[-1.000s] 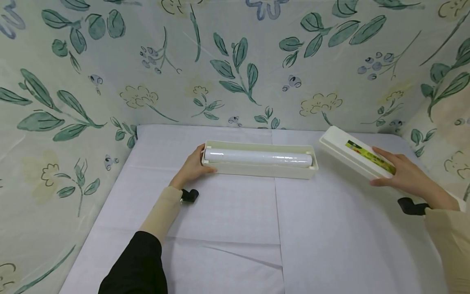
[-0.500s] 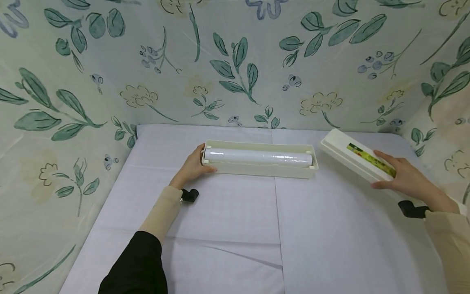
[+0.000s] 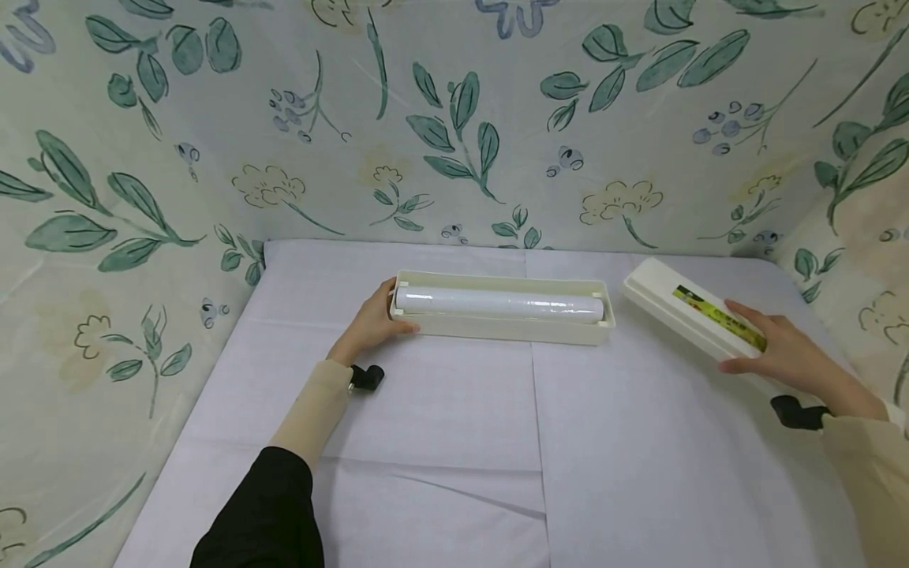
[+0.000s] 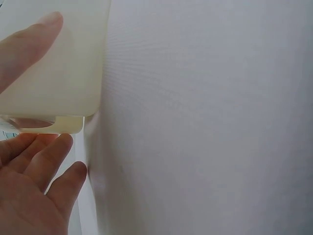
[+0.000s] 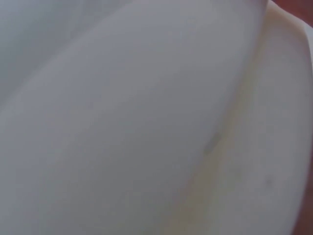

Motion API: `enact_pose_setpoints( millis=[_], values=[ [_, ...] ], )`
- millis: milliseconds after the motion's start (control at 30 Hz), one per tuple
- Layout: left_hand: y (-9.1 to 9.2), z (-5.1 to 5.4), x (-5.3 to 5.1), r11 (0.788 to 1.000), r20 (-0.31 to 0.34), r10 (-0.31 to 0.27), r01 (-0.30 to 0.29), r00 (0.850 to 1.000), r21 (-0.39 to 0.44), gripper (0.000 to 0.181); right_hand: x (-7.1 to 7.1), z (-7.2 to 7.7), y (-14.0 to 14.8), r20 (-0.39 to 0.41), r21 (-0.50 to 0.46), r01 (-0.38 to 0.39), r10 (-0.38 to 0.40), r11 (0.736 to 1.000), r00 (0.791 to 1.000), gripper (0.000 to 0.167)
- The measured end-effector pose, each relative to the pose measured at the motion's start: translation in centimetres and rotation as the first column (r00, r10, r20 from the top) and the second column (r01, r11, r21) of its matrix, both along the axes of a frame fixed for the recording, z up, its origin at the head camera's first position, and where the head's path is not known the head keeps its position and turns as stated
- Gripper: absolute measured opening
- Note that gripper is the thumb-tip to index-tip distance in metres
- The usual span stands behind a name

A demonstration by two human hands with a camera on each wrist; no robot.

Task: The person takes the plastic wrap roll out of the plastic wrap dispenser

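Observation:
A long cream plastic wrap box (image 3: 507,330) lies lidless on the table, a white roll of plastic wrap (image 3: 497,302) inside it. My left hand (image 3: 368,325) grips the box's left end. In the left wrist view its thumb (image 4: 32,46) presses one face of the box (image 4: 58,78), with the fingers (image 4: 46,161) bent against the opposite side. Off to the right, my right hand (image 3: 791,355) holds the tilted white lid (image 3: 663,298), thumb on the near edge and fingers over the far one. The lid (image 5: 137,112) fills the blurred right wrist view; its underside is hidden.
A white cloth (image 3: 440,410) with fold creases covers the table. Behind and at both sides hangs a curtain (image 3: 426,197) printed with leaves and flowers. The lid bears a yellow-green label (image 3: 720,317).
My right hand has lowered the lid slightly, its far end coming down and a little nearer. The left hand, the box and the roll have stayed in place.

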State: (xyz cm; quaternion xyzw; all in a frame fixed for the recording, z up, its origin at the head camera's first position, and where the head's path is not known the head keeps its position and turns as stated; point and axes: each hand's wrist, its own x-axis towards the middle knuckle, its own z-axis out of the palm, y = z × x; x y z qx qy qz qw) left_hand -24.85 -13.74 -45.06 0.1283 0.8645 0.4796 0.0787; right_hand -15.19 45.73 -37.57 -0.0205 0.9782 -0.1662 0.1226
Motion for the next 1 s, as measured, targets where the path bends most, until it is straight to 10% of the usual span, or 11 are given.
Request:
enact_pose_setpoints(
  millis=[1000],
  values=[
    [-0.2, -0.1, 0.1, 1.000, 0.005, -0.010, 0.010, 1.000, 0.023, 0.101, 1.5, -3.0, 0.0, 0.037, 0.002, 0.003, -0.003, 1.000, 0.999, 0.114]
  ],
)
